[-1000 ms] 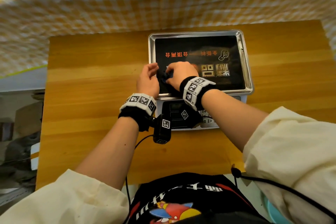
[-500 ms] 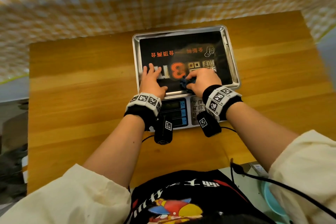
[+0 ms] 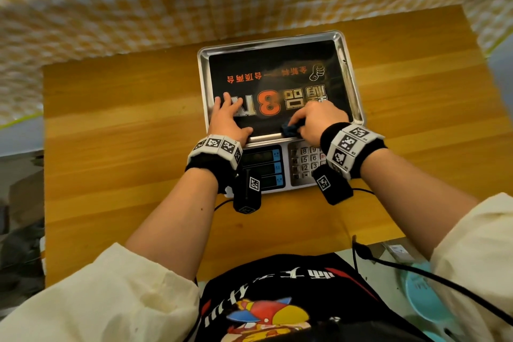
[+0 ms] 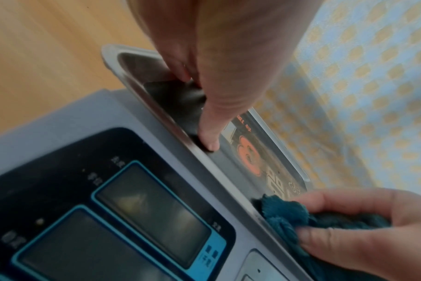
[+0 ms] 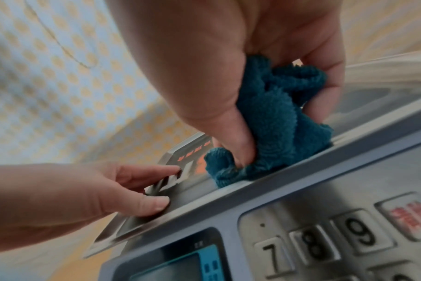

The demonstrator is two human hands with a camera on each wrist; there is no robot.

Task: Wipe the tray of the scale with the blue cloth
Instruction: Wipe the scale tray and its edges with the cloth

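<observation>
Wiping along the near edge of the tray (image 3: 350,69): right hand (image 3: 315,119) bunches the blue cloth (image 3: 289,129), left hand (image 3: 226,118) presses flat, fingers spread. Push too hard and the tray could shift on the scale (image 3: 299,180), or the cloth snags the rim.

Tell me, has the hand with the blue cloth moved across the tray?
Yes. The right hand with the blue cloth slid from the tray's near-left part rightward along its near rim.

Far half of tray (image 3: 344,44) lies bare, bounded by its raised rim. Left hand (image 3: 226,119) blocks the near-left corner; right hand (image 3: 316,119) with cloth (image 3: 290,129) blocks the near edge. Table (image 3: 125,119) is open on both sides of the scale (image 3: 280,189).
</observation>
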